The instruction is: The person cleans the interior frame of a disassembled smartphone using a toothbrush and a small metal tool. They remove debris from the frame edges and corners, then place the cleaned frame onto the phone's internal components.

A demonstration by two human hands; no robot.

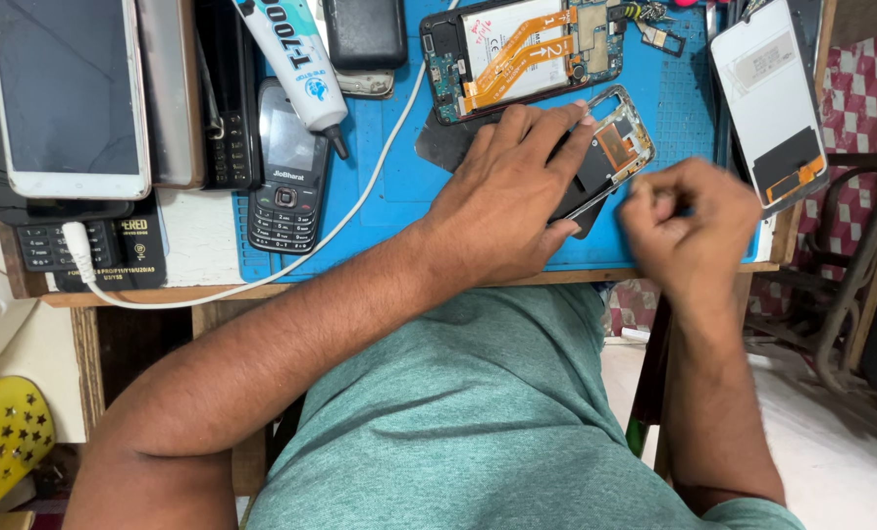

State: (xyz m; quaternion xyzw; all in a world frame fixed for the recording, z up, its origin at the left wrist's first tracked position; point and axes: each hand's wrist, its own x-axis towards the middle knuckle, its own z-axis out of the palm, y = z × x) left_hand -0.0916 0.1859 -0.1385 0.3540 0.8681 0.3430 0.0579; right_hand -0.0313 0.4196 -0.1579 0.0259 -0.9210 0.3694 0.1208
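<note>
So on the blue work mat [399, 177], the keypad phone [286, 172] sits at its left edge with a glue tube [296, 59] just above it. The left hand [502, 201] lies flat mid-mat, fingers spread, pressing down the phone frame [610, 147] below an opened phone [522, 54]. At the mat's right edge the right hand [689, 231] is curled up and blurry, so I can't tell what it pinches, with a detached screen [772, 98] above it.

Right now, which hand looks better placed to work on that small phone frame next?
Probably the right hand: it hovers free beside the phone frame, fingers pinched, though any tool in them is too blurred to tell. The left hand lies flat on the frame, pinning it to the blue mat.
</note>
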